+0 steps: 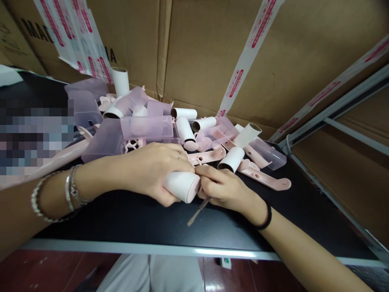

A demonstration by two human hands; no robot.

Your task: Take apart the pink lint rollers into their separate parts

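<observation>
My left hand [154, 168] is wrapped round a white tube [179, 185] with a pale pink end cap that faces right. Close beside it, touching or nearly touching, my right hand [223, 186] has its fingers bent round a thin tool with a flat metal tip [195, 215], which points down and left over the black table [136, 227]. Small pale pink parts show between the two hands, partly hidden by the fingers. Just behind the hands lies a long pink arm piece [209, 155] with a hole in it.
A pile of translucent purple covers [147, 127], white tubes [120, 81] and pink parts [264, 177] spreads behind the hands. Taped cardboard [194, 52] stands at the back. A metal frame [334, 97] rises at the right; the table's light edge [152, 248] runs along the front.
</observation>
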